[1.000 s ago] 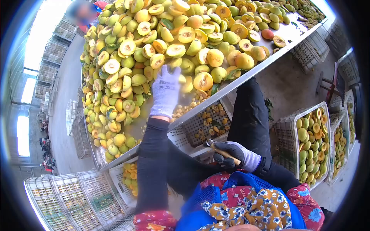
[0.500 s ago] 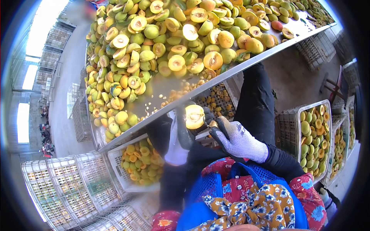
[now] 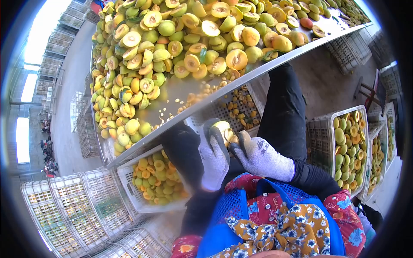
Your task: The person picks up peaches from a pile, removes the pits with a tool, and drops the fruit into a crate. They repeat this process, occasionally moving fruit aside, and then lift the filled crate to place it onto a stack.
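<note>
Lattice crates [image 3: 71,210] occupy the lower left, with a white crate [image 3: 124,187] of halved fruit just to their right, unchanged in position. Metal surface [image 3: 178,88] spans the upper centre and carries a large pile [image 3: 175,48] of halved green-yellow fruit; small kernels [image 3: 204,91] lie near its closest edge. Below that edge, a perforated crate [image 3: 211,114] contains small yellow-brown pieces. Left hand [image 3: 214,157], gloved: positioned below the edge, grip closed on a fruit half [image 3: 223,128]. One second earlier this hand was at the pile; half a second earlier it already held the fruit half beside the other hand. The fruit half is located between the two hands, near the middle of the view. Its pale cut face, previously turned toward the camera, is now tilted and partly covered by the left glove. Right hand [image 3: 264,158], gloved: grip closed on a hand tool [image 3: 234,139], mostly concealed by the glove. A second ago the tool's wooden handle was exposed and this hand was well apart from the other; both hands now meet at the fruit half. At far right, fruit crates [image 3: 320,142] filled with halves stand beyond the trouser leg [image 3: 282,114], as before.
</note>
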Demonstrator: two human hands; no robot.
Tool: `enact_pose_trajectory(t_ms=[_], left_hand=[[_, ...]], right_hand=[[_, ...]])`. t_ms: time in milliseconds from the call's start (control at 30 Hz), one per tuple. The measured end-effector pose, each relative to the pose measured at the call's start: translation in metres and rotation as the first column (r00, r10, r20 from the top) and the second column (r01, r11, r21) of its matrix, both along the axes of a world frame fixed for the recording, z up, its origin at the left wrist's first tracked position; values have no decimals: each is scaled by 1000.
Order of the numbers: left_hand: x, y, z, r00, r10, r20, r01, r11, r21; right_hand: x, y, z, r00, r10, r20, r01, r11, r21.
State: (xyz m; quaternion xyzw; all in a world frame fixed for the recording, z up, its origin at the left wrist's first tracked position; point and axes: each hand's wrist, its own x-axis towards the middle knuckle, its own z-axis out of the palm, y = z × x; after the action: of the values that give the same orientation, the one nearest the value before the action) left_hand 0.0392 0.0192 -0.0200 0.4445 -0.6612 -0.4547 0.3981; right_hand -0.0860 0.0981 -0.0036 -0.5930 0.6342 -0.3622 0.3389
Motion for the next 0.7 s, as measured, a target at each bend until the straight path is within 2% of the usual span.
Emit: enact_pose_trajectory(t_ms=[33,67,133,200,300,433,533,633,667,700], left_hand=[[1,1,-1,998,-9,57,11,1000,-28],[2,0,-3,998,-1,68,0,1000,17],[0,5,-4,996,64,-53,-57,990,128],[1,6,-1,990,84,-110,-60,977,203],[-1,4,-5,946,142,-292,-50,952,301],[2,5,-9,938,160,-306,-50,940,338],[2,8,-3,967,137,-215,-79,963,256],[1,12,-8,993,114,-42,-116,993,-34],[-1,16,-2,993,116,1,-116,993,-22],[-1,16,1,993,101,61,-98,994,-57]], right_hand=[[1,0,0,999,13,-44,-15,999,-52],[0,-1,1,999,23,-27,-23,1000,-3],[-2,-5,2,999,39,12,-40,995,93],[0,-3,-4,998,15,55,-19,998,64],[1,0,-9,996,-12,92,8,999,43],[-2,-4,-4,994,15,109,-25,996,91],[-2,-4,-8,993,47,105,-62,987,145],[-3,-11,-4,922,56,384,-76,996,37],[-15,-11,19,817,-1,577,-232,915,331],[-25,-14,31,688,-151,710,-390,748,537]])
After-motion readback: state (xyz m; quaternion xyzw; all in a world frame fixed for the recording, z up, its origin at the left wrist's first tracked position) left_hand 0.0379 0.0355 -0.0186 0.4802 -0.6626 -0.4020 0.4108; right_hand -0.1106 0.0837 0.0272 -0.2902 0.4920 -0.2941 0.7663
